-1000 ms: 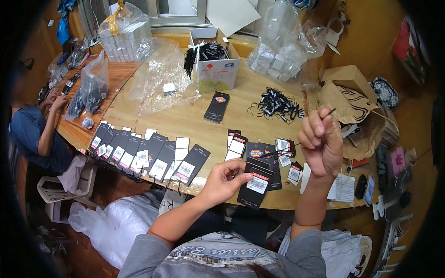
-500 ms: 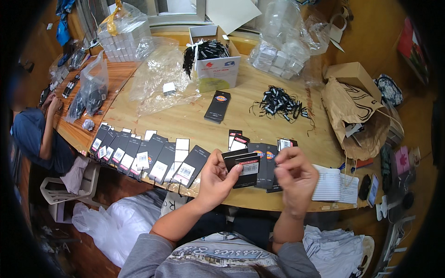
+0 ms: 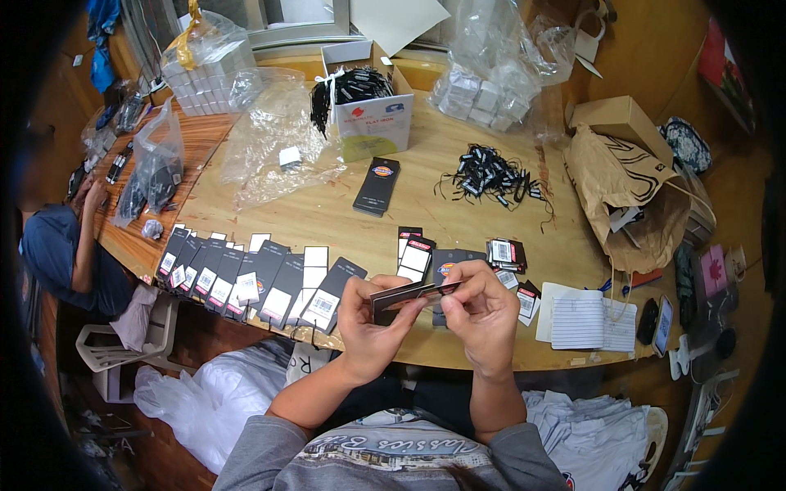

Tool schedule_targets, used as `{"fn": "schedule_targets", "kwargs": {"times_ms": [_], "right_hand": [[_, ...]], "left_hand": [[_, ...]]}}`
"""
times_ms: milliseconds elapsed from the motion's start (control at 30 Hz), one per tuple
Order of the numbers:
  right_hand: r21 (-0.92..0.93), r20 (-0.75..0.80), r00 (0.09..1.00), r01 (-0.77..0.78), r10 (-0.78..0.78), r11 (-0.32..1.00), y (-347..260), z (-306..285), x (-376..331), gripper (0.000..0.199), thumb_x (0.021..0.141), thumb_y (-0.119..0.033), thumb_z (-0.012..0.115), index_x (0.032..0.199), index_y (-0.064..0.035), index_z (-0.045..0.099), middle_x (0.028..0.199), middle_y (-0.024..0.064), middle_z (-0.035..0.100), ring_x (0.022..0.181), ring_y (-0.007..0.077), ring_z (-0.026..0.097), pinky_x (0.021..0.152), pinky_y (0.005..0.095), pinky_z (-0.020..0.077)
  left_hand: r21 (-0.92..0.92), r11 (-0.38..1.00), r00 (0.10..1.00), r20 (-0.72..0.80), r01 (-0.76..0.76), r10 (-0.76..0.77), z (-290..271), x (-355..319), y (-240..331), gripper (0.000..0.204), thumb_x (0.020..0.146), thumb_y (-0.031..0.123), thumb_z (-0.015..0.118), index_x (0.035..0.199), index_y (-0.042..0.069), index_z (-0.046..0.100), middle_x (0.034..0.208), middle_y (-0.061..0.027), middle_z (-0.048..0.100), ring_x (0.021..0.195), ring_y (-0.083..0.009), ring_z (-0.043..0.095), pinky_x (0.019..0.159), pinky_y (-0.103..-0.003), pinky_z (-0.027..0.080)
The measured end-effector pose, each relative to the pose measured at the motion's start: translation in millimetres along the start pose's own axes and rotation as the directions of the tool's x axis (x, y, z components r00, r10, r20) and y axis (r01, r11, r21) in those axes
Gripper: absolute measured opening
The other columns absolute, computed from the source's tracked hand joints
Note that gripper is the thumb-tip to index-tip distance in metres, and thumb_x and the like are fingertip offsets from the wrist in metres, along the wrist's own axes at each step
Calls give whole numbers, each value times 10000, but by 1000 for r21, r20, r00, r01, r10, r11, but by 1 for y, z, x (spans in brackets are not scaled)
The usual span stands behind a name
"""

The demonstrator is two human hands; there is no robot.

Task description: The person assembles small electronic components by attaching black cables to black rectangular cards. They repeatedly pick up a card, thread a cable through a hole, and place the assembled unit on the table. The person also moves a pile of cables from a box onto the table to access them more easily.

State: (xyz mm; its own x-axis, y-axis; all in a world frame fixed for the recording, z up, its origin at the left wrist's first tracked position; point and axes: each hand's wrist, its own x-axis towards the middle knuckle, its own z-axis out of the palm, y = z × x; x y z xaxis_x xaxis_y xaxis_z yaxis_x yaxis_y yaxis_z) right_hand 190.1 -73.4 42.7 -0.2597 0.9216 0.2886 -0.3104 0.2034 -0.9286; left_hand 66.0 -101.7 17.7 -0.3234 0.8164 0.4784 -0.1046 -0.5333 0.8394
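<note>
Hands meet at six o'clock: my left hand [image 3: 370, 323] and right hand [image 3: 483, 315] both pinch a black hang tag [image 3: 403, 296] above the wooden table [image 3: 327, 213], fingers closed on it.

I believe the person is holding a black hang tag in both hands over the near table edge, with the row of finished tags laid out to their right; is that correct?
Not quite: the head view shows the row of tags to the person's left. The rest holds: the left hand and right hand hold a black hang tag over the near edge of the table.

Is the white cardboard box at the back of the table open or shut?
Open: the white cardboard box has its flaps up, black tags showing inside.
</note>
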Motion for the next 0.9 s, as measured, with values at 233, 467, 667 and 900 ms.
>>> {"fn": "schedule_targets", "kwargs": {"times_ms": [233,467,667,900], "right_hand": [[55,6,999,-43,43,998,-1,-1,0,107,677,71,533,686,-13,467,857,91,472,757,80,440,657,181,359],[87,-23,999,-36,38,996,6,3,-1,114,691,84,524,702,-16,470,844,83,479,755,79,442,659,177,353],[-36,-69,996,57,-60,998,14,2,1,100,709,57,562,720,-8,487,848,38,486,642,22,412,543,142,343],[-349,-47,970,208,-239,914,3,-2,-5,134,630,58,609,679,-13,506,805,51,508,648,86,448,564,177,364]], "left_hand": [[183,939,955,101,-292,277,-3,0,-9,337,650,-91,617,794,35,339,750,-163,574,631,-177,570,544,-236,442],[262,875,910,198,-407,364,-10,2,-12,354,612,-96,628,796,47,361,700,-142,587,567,-209,565,499,-251,420],[167,985,974,225,-51,12,-11,-2,-1,260,714,-53,563,901,10,394,849,-148,584,683,-154,566,578,-250,440],[-99,946,947,129,308,-295,-13,-5,8,261,805,-25,445,1061,-43,395,1011,-166,529,859,-139,540,765,-247,431]]}}
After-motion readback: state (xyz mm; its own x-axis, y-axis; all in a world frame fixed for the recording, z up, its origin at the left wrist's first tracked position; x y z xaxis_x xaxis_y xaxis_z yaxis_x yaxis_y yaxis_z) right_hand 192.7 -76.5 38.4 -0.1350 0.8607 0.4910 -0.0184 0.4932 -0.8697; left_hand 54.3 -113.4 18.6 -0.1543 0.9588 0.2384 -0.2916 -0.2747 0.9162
